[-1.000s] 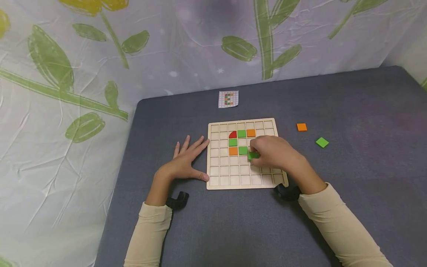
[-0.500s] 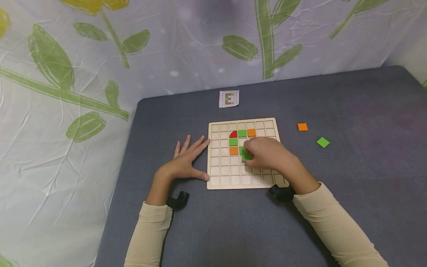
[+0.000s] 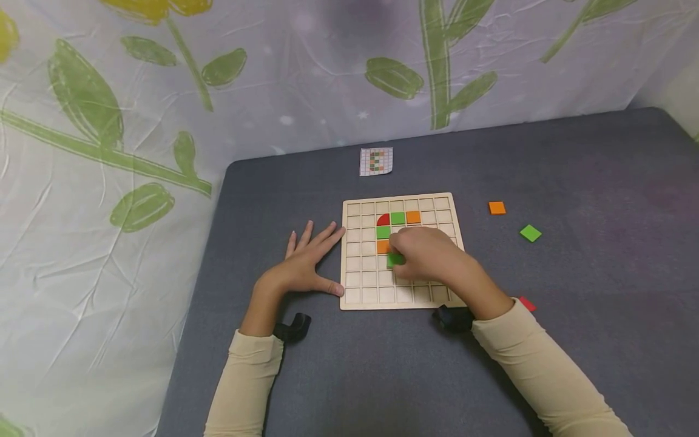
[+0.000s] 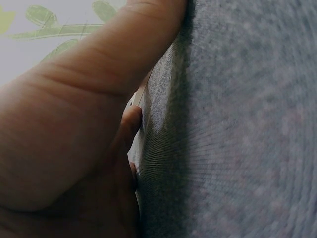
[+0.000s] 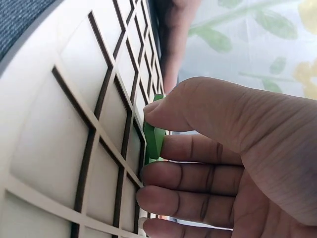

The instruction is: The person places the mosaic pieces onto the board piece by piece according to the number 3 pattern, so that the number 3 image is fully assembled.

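A green square tile [image 3: 395, 260] is pinched between thumb and fingers of my right hand [image 3: 428, 255], low over the wooden grid board [image 3: 360, 295]. In the right wrist view the tile [image 5: 154, 136] tilts against the grid. It overlaps the cell just below an orange tile [image 3: 383, 247]. Above that lie a green tile [image 3: 383, 232] and a red quarter-round tile [image 3: 384, 220]. A green tile [image 3: 398, 218] and an orange tile [image 3: 413, 217] continue the top row. My left hand [image 3: 297, 267] lies spread, with fingertips and thumb at the board's left edge.
Behind the board lies a small printed pattern card [image 3: 376, 161]. To the right are a loose orange tile [image 3: 497, 208], a green tile [image 3: 531, 233] and a red piece [image 3: 526, 303] partly covered by the right sleeve. A flower-printed cloth [image 3: 306, 73] hangs behind the table.
My right hand has moved left across the board with the green tile, from the right of the placed tiles to beneath the orange one. The red piece has come into view. The left hand stays put.
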Tool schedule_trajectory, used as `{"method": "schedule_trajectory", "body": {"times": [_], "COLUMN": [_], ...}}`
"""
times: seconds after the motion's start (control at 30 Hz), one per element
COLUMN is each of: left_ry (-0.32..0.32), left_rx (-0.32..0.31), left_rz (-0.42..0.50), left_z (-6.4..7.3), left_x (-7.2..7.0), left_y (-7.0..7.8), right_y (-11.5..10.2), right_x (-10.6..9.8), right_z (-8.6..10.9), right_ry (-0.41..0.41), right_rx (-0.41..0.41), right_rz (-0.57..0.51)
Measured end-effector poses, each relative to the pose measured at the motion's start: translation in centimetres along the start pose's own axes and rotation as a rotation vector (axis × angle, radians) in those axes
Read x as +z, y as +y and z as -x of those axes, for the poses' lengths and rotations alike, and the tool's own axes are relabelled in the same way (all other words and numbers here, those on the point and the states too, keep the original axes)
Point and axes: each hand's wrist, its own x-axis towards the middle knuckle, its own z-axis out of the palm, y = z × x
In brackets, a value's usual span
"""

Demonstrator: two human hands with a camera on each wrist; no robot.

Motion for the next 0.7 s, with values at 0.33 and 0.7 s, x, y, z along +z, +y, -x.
{"method": "schedule_trajectory", "body": {"times": [0.33, 0.7], "left_ry": [-0.002, 0.002], "left_rx": [0.001, -0.001], "left_rz": [0.005, 0.006], "left_z": [0.0, -0.1], "left_x": [0.0, 0.1], "left_y": [0.0, 0.0], "right_y": [-0.4, -0.9], "right_x": [0.5, 1.0], "right_z": [-0.6, -0.9], "right_ry": [0.001, 0.032], "right_rx": [-0.001, -0.009], "right_rz": [0.024, 0.048]}}
